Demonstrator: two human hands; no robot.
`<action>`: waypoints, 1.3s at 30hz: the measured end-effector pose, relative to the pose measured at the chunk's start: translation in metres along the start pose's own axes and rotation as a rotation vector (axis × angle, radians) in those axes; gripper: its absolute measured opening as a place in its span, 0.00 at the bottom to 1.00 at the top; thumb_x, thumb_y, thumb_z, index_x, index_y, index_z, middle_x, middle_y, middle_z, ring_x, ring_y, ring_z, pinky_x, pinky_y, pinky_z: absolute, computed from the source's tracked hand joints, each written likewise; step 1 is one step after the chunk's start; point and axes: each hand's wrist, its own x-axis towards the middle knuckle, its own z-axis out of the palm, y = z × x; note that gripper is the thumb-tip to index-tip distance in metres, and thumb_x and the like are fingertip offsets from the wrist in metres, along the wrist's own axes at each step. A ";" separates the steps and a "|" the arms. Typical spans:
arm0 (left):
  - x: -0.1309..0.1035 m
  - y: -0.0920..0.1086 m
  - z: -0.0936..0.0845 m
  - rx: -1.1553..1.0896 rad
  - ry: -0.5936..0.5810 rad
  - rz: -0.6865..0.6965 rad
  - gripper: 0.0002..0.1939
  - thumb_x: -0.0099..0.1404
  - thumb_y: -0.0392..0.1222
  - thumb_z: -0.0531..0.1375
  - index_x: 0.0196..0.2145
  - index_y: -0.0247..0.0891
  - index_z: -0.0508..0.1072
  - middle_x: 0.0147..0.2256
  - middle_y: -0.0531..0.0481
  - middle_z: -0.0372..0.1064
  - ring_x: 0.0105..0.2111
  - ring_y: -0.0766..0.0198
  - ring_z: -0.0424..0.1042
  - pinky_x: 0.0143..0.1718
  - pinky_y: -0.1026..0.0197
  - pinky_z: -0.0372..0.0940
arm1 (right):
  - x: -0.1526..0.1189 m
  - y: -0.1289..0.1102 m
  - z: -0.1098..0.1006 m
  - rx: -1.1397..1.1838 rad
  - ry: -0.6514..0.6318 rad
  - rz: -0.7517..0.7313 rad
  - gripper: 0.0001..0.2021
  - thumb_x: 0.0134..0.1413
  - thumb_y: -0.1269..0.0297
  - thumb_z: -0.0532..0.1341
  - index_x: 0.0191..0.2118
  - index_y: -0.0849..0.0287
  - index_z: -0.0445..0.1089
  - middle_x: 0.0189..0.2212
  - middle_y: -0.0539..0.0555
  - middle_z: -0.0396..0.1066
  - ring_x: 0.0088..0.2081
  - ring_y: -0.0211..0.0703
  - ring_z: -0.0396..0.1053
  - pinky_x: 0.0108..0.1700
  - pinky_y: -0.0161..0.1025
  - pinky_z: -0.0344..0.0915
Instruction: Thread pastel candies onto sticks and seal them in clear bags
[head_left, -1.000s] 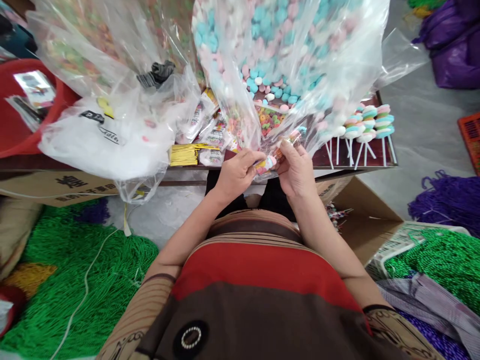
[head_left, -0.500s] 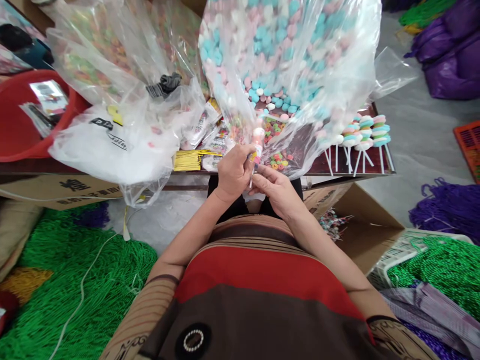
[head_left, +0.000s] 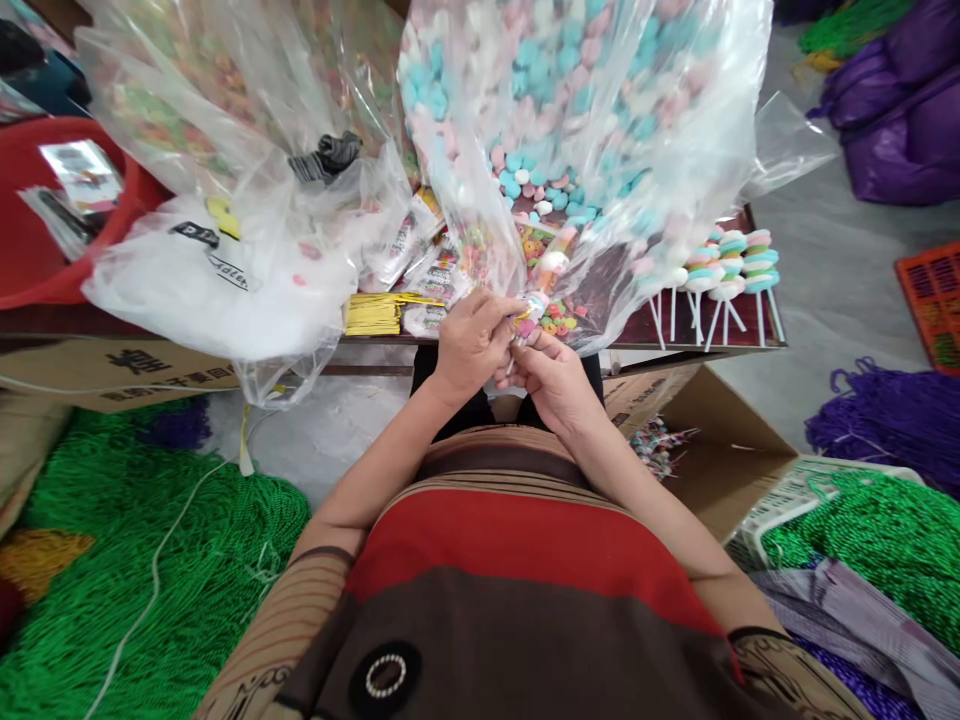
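My left hand (head_left: 469, 345) and my right hand (head_left: 551, 385) meet at the near edge of a dark wooden table (head_left: 675, 325). Together they hold a candy skewer (head_left: 541, 290) of stacked pastel sweets that tilts up to the right. Left fingers pinch it near its lower end; right fingers grip the stick just below. Behind it stands a big clear bag (head_left: 592, 120) of pink, blue and white candies. A stack of yellow twist ties (head_left: 371, 313) lies left of my hands. Several finished candy sticks (head_left: 731, 262) lie at the table's right end.
A white plastic bag (head_left: 202, 290) and a clear bag of coloured rings (head_left: 210, 80) fill the table's left. A red basin (head_left: 45, 240) sits far left. An open cardboard box (head_left: 720, 440) is at my right knee. Green beads (head_left: 135, 580) and purple beads (head_left: 885, 410) cover the floor.
My right hand came down from beside the skewer to below it. The skewer went from lying across both hands to upright, and now leans up to the right.
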 end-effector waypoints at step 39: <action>0.035 -0.008 -0.024 -1.139 0.090 -0.846 0.15 0.69 0.58 0.60 0.47 0.48 0.72 0.36 0.51 0.77 0.46 0.59 0.80 0.50 0.51 0.74 | -0.011 -0.012 -0.025 -0.301 -0.208 -0.020 0.19 0.51 0.45 0.70 0.31 0.57 0.72 0.17 0.43 0.63 0.18 0.32 0.57 0.23 0.33 0.56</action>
